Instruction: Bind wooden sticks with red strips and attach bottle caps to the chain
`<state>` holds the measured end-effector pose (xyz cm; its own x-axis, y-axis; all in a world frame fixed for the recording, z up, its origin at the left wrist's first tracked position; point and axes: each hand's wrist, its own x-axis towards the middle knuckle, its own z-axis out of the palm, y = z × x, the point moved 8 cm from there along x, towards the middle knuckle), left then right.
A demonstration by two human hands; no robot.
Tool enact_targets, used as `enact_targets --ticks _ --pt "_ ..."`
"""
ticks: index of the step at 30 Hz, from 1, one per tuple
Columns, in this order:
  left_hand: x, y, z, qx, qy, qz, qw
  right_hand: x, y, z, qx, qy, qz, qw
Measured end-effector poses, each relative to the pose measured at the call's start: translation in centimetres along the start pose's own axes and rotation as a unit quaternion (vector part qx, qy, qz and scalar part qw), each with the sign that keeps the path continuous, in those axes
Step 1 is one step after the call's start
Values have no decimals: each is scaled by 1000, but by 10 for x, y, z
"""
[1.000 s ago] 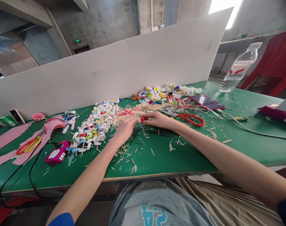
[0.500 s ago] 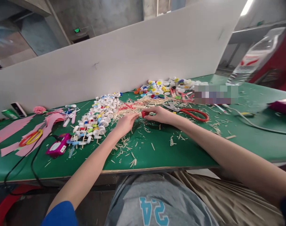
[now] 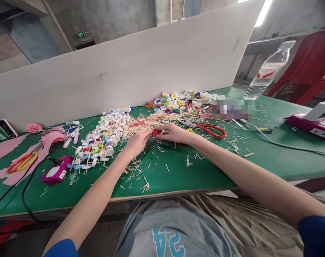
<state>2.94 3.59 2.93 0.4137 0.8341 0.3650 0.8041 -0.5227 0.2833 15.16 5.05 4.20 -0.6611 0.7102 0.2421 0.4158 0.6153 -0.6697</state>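
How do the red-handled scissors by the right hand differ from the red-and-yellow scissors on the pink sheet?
The red-handled scissors have both finger loops red, while the red-and-yellow scissors have one loop of each colour. The red-handled scissors lie on the green mat beside the right hand, while the red-and-yellow scissors lie on the pink sheet at the far left, away from both hands. Both lie flat, with metal blades and loop handles.

We count one left hand (image 3: 137,142), one right hand (image 3: 173,132), one red cap (image 3: 155,132), two heaps of bottle caps (image 3: 108,137) (image 3: 178,101), two pairs of scissors (image 3: 205,129) (image 3: 23,162), two magenta gadgets (image 3: 56,174) (image 3: 309,125), one bottle (image 3: 266,73) and one phone (image 3: 7,128). The loose sticks (image 3: 145,187) are too many for us to count.
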Motion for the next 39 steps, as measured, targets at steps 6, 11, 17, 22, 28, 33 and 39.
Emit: enact_targets --ticks 6,11,17,22,28,33,39 --pt "-1 -2 0 8 -3 -25 1000 3 7 1 -23 8 20 999" --pt "-1 -3 0 2 -5 -31 999 4 6 2 -27 3 27 999" --pt "4 0 -1 -12 3 -21 1000 6 2 -5 -24 27 16 999" --pt "5 3 -5 2 10 5 1000 7 5 -7 -24 34 -3 999" --pt "1 -2 -4 3 -12 -7 1000 8 4 -2 -46 10 -12 999" --pt "2 0 -6 6 -8 0 1000 8 4 0 -53 0 -21 998" --pt "4 3 -12 0 7 -3 1000 11 5 -5 -57 44 -36 997"
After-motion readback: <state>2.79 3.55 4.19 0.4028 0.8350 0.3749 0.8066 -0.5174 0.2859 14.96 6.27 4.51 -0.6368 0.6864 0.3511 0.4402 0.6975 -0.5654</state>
